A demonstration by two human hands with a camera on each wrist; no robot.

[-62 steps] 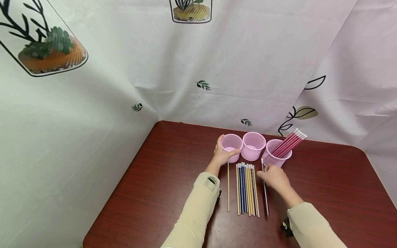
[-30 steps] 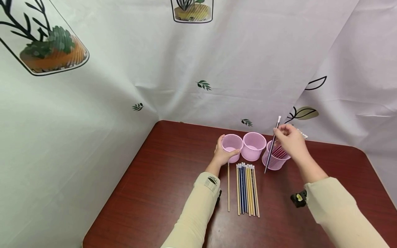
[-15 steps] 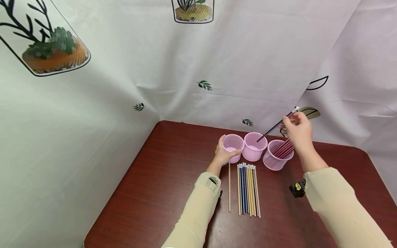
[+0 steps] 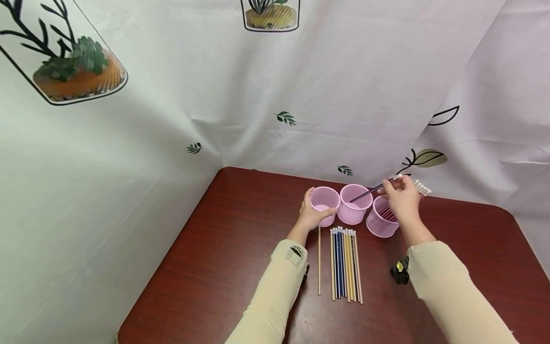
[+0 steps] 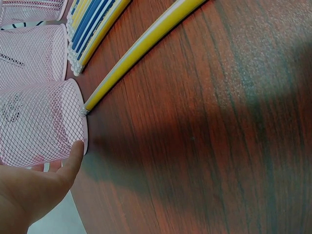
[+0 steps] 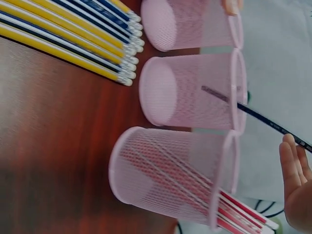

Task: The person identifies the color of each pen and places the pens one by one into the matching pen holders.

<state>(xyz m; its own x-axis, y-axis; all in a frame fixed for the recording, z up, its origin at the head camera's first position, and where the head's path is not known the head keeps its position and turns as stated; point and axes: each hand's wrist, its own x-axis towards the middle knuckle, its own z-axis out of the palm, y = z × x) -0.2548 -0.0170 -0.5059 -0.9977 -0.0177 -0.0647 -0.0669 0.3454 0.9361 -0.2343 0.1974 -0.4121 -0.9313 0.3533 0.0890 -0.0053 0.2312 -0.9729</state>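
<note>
My left hand (image 4: 310, 216) grips the left pink mesh cup (image 4: 325, 197), thumb on its near side and fingers around its far left. My right hand (image 4: 403, 198) pinches a dark blue pencil (image 4: 370, 192) near its white eraser end. The pencil slants down to the left, with its lower end inside the middle pink mesh cup (image 4: 350, 217). Beneath the right hand, the right cup (image 4: 380, 228) holds several red pencils (image 6: 239, 209) that lean right. A row of blue and yellow pencils (image 4: 345, 267) lies in front of the cups.
One yellow pencil (image 4: 319, 263) lies apart, left of the row, its eraser end close to the left cup. The brown wooden table (image 4: 223, 253) meets a white patterned cloth (image 4: 258, 86) at the back and left.
My right hand has picked up the dark blue pencil from the table beside the row, lifted it past the right cup and lowered its end into the middle cup. The left hand stays on its cup.
</note>
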